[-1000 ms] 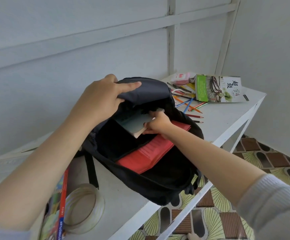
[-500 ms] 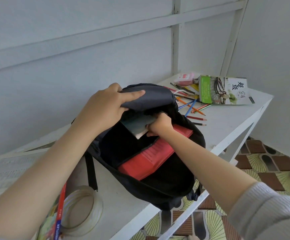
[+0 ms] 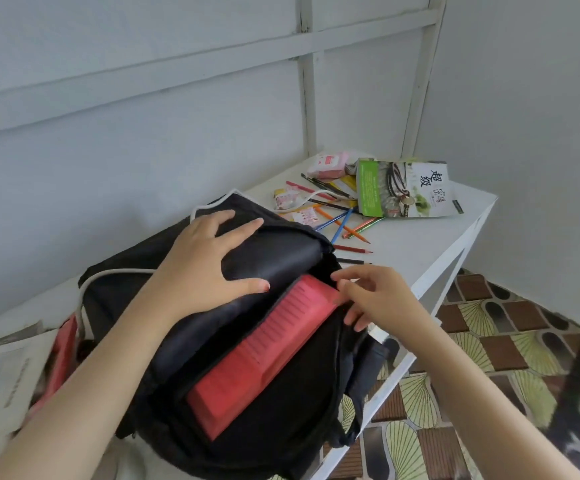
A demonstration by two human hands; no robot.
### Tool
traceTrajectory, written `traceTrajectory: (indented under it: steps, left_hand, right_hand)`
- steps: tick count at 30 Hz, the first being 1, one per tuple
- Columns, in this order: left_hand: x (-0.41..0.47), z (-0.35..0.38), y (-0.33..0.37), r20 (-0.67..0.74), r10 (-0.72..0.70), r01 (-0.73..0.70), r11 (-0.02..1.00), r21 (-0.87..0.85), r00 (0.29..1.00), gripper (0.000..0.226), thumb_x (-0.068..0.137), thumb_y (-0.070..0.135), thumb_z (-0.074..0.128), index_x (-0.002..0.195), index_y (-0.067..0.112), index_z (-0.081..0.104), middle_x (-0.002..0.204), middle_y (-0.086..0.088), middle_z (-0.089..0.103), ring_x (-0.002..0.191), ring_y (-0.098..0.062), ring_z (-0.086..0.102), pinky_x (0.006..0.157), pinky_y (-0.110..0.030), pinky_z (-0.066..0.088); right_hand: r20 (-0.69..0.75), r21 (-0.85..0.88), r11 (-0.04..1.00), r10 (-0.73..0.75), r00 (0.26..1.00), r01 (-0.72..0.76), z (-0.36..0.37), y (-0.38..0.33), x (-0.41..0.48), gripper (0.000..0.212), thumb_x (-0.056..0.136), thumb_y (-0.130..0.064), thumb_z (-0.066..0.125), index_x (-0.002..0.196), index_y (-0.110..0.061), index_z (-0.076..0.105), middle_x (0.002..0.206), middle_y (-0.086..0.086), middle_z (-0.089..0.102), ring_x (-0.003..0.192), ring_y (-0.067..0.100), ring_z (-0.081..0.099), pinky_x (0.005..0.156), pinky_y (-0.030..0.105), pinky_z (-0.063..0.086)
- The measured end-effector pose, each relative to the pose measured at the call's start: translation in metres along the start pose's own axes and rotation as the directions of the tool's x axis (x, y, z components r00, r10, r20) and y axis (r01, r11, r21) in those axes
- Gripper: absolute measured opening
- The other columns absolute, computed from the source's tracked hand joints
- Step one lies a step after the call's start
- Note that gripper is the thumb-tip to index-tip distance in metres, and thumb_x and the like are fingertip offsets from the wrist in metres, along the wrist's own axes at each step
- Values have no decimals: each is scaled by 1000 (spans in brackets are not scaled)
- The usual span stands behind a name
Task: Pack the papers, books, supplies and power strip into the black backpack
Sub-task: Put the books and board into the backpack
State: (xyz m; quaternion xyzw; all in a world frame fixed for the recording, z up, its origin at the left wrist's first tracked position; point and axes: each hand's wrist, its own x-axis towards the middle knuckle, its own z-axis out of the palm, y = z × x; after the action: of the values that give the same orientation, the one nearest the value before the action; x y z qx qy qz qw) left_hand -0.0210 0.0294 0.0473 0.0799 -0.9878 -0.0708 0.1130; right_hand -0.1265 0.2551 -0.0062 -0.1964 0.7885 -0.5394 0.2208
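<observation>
White table (image 3: 420, 244) runs from 7 o'clock to 1 o'clock along the wall. Black backpack (image 3: 274, 258) lies on it at centre frame, main compartment unzipped, mouth toward 4 o'clock, its near part hanging over the table edge.

Red book (image 3: 264, 344) sits in the open compartment, long axis 7 to 1 o'clock, upper face exposed.

Left hand (image 3: 208, 268) lies flat on the backpack's top flap, fingers spread apart, pressing the fabric, not gripping. Right hand (image 3: 375, 296) at the 1 o'clock corner of the red book, fingers loosely apart, fingertips touching the book corner and the backpack rim; nothing clamped.

Newspaper (image 3: 1, 375) at 8 o'clock, blurred; a red-edged item lies beside it, cannot identify.

Green-and-white book (image 3: 402, 192) at 1 o'clock, well apart from the backpack. Coloured pencils (image 3: 347, 226) scattered between that book and the backpack. Pink packet (image 3: 328, 165) at 12 o'clock near the wall. White cord (image 3: 115, 273) crosses the backpack's far side.
</observation>
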Motion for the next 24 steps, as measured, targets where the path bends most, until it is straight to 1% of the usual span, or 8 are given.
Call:
traceTrajectory:
  steps: [2, 5, 8, 13, 16, 18, 20, 24]
  left_hand:
    - [18, 11, 17, -50, 32, -38, 992, -116, 998, 83, 64, 75, 45, 139, 41, 38, 144, 4, 37, 133, -15, 28, 107, -25, 17]
    - [49, 28, 46, -142, 95, -121, 974, -189, 985, 59, 82, 58, 51, 134, 30, 50, 133, 7, 50, 125, -11, 40, 104, -23, 26]
    - [80, 48, 65, -177, 118, -143, 980, -139, 977, 44, 89, 42, 56, 130, 26, 55, 129, 6, 56, 122, -12, 45, 100, -24, 27]
    - [116, 92, 59, -71, 28, -29, 999, -15, 997, 45, 89, 42, 54, 127, 18, 57, 129, -3, 58, 122, -21, 49, 102, -36, 35]
    - [127, 113, 50, 31, -46, 44, 998, 49, 998, 62, 84, 56, 35, 124, 17, 61, 123, -6, 61, 116, -25, 53, 98, -40, 39]
    - [133, 123, 47, 39, -62, 59, 995, 76, 997, 71, 80, 60, 23, 120, 18, 63, 121, -8, 62, 114, -27, 54, 98, -42, 39]
    - [138, 128, 45, 25, -83, 80, 994, 74, 996, 73, 78, 61, 21, 122, 20, 63, 124, -7, 60, 118, -26, 52, 102, -44, 35]
    - [149, 129, 44, 7, -119, 119, 991, 56, 993, 71, 78, 62, 19, 125, 26, 59, 129, 3, 57, 122, -18, 48, 107, -38, 30]
  right_hand:
    - [-91, 18, 999, 51, 995, -49, -21, 10, 5, 19, 94, -11, 50, 106, -15, 65, 75, 3, 70, 50, 17, 61, 47, 26, 52]
    - [-179, 14, 996, 90, 980, -89, -54, 25, 21, 19, 95, -13, 49, 106, -15, 65, 82, 4, 70, 56, 18, 62, 49, 25, 52]
    - [-270, 15, 994, 111, 956, -111, -90, 37, 46, 20, 95, -12, 49, 105, -14, 66, 81, 4, 70, 55, 17, 61, 48, 26, 51]
    - [-360, -79, 983, 125, 925, -164, -146, 56, 108, 21, 93, -12, 48, 106, -11, 65, 83, 3, 68, 64, 19, 62, 57, 32, 56]
    - [-364, -271, 954, 24, 931, -130, -176, 63, 153, 27, 93, -16, 50, 116, -9, 64, 97, 8, 68, 79, 25, 63, 71, 33, 55]
    - [-366, -398, 911, -47, 929, -110, -193, 64, 184, 33, 92, -19, 52, 124, -11, 58, 114, 11, 64, 97, 26, 60, 81, 30, 47]
    - [-350, -500, 863, -125, 928, -72, -207, 64, 216, 43, 92, -19, 53, 134, -12, 47, 127, 14, 56, 115, 29, 51, 91, 35, 42]
    - [-254, -773, 633, -262, 931, -33, -227, 63, 267, 62, 89, -18, 57, 144, -18, 29, 142, 16, 39, 129, 37, 36, 102, 46, 33]
